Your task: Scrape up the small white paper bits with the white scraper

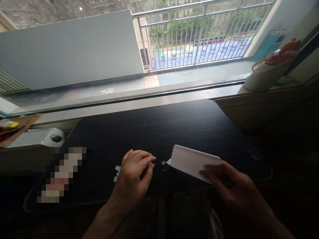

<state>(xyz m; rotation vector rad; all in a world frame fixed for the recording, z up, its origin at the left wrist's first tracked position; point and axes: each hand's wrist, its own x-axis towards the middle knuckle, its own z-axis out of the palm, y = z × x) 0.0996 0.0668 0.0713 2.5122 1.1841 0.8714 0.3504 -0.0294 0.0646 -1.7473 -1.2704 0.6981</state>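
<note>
In the head view my right hand grips the near right end of a flat white rectangular object with rounded corners, fingers on one side and thumb on the other. It is held tilted just above the black table; its exact kind I cannot tell. My left hand is over the table to its left, thumb and forefinger pinched on a small pale piece, partly hidden by the fingers. Several small white pieces lie beside the left wrist. More small flat pieces sit between the hands, near the white object's left end.
The black wood-grain table stands against a window sill. A blurred-out long item lies at its left. Beyond that are a white ribbed device and cardboard. A white container stands on the sill at right.
</note>
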